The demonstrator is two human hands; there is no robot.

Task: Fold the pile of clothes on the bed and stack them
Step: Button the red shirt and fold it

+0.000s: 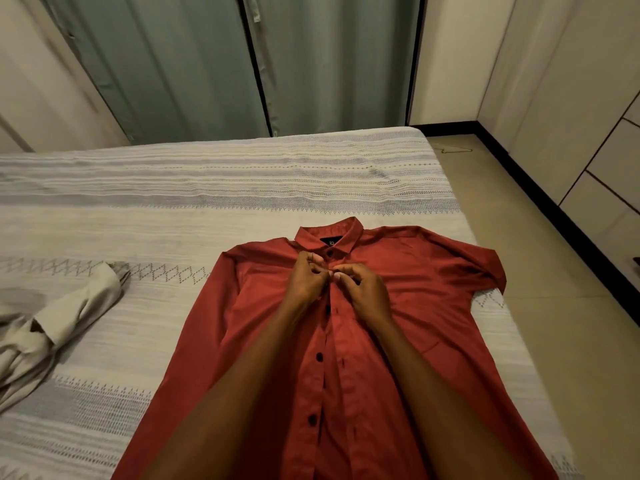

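- The left hand [306, 277] and right hand [360, 289], fingers curled, pinch the placket just below the collar of the red button-up shirt [398, 306].
- That shirt lies flat, front up, on the bed [207, 209], near its right edge.
- A crumpled beige garment [52, 327] lies at the left.

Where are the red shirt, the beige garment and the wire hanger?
red shirt [426, 271]: head view, chest panel.
beige garment [79, 306]: head view, its bunched part.
wire hanger [455, 149]: head view, wire on floor.
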